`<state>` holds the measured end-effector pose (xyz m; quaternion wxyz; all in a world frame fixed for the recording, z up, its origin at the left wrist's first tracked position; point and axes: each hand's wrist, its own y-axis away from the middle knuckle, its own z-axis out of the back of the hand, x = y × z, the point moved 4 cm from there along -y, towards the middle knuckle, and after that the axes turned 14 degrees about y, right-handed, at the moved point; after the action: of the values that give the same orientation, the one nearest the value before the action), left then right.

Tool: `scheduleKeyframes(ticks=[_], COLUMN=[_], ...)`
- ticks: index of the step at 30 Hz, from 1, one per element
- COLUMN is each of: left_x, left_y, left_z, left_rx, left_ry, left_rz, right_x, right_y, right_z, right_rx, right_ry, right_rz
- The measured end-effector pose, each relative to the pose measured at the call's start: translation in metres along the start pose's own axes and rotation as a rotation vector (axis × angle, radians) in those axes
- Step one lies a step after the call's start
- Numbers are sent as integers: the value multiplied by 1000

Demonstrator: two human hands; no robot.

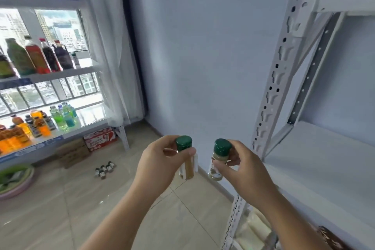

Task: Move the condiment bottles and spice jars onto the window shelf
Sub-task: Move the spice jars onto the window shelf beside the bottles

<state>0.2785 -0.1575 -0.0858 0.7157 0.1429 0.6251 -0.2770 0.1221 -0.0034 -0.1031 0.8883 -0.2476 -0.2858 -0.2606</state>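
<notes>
Window shelf (60,76) carries condiment bottles (36,57); floor (60,199) holds small jars (104,169), cartons (100,140)

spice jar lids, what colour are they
Dark green, on both spice jars; head view.

The left spice jar (188,167), green-capped and holding tan powder, is gripped in the left hand (160,159). The matching right spice jar (218,160) is in the right hand (243,167). Condiment bottles (40,57) stand upright on the window shelf (60,75).
</notes>
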Motion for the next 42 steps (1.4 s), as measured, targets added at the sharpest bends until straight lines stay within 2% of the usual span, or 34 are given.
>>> scheduleKeyframes(ticks=[9, 15, 29, 42], left_x=[35, 43, 56, 100], left_y=[-44, -115, -273, -392], left_z=[59, 87, 135, 247], left_rx=[-115, -170, -327, -331], left_ry=[-42, -125, -135, -113], left_rz=[57, 25, 49, 38], right_x=[33, 41, 54, 122], right_y=[-72, -144, -314, -426], right_z=[-66, -113, -185, -305], right_rx=[114, 142, 167, 230], right_ry=[-7, -14, -68, -64], right_rz=[93, 149, 260, 243])
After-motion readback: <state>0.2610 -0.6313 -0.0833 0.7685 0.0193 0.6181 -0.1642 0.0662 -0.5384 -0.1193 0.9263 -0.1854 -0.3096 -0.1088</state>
